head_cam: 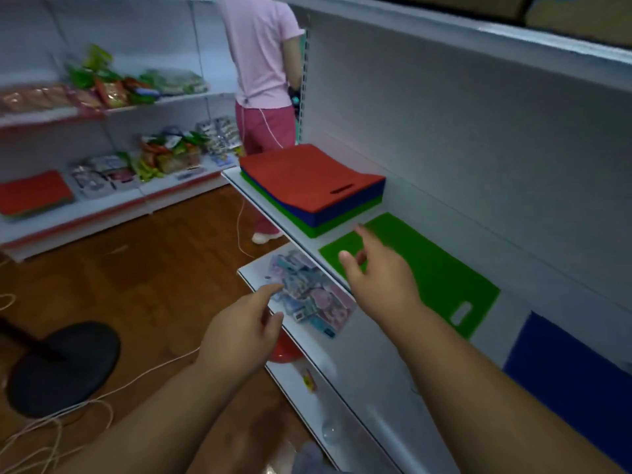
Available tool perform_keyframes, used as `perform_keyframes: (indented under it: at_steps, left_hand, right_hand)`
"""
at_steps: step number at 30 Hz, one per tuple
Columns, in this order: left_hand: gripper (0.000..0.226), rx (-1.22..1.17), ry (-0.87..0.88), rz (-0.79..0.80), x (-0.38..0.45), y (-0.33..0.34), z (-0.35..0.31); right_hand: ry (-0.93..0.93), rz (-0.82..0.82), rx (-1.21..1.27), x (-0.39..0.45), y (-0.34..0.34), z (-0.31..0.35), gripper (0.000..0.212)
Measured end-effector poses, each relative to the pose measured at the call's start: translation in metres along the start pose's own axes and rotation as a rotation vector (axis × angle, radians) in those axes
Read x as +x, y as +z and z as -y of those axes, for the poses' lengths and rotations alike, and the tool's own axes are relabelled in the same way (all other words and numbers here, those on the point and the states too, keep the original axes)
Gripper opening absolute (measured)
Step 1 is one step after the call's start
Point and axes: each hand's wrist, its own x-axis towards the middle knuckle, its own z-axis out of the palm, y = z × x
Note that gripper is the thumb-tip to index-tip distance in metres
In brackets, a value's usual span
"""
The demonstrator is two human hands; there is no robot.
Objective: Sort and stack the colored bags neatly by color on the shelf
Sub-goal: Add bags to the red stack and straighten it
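Neither hand grips anything. The left hand (244,323) hangs in the air in front of the lower shelf, fingers loosely spread and empty. The right hand (379,275) reaches over the near left corner of the green bag (427,268), fingers apart and relaxed; whether a fingertip touches the bag cannot be told from this angle.

Far left: a side shelving unit (102,206) carries snack packets, and an orange stack of bags (32,193) lies at its left end. Near left, on the wooden floor: a black round base (65,367) and loose white cord (51,429).

Centre, far: a person in a pink top (260,53) stands facing away, beside the shelf end.

Centre: the mixed stack of bags (314,186) sits on the white shelf (393,371), red on top, blue beneath, green at the bottom. To its right the green bag lies flat and single, handle slot toward the near end. Under the shelf edge, a lower shelf holds pastel packets (307,295).

Near right: a blue bag (574,378) lies flat on the same shelf, apart from the green one.
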Motion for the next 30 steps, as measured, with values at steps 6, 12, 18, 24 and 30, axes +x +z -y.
perform_keyframes:
  at_steps: [6, 12, 18, 24, 30]
  left_hand:
    - [0.043, -0.008, -0.037, -0.043, 0.074, -0.012, 0.030]
    - [0.043, -0.057, 0.028, 0.089, 0.127, -0.005, 0.071]
    - [0.048, -0.586, -0.115, 0.420, 0.209, -0.009, 0.101]
    - [0.022, -1.093, -0.477, 0.301, 0.274, -0.011, 0.128]
    - [0.019, -0.927, -0.287, 0.314, 0.273, -0.007, 0.136]
  right_hand:
    - [0.031, 0.133, 0.080, 0.104, 0.026, 0.020, 0.061]
    - [0.211, 0.364, 0.037, 0.146, 0.072, 0.013, 0.065]
    - [0.434, -0.020, 0.037, 0.141, 0.085, 0.033, 0.023]
    - [0.547, -0.304, 0.043, 0.116, 0.090, 0.052, 0.022]
    - [0.577, -0.503, -0.137, 0.058, 0.086, 0.058, 0.029]
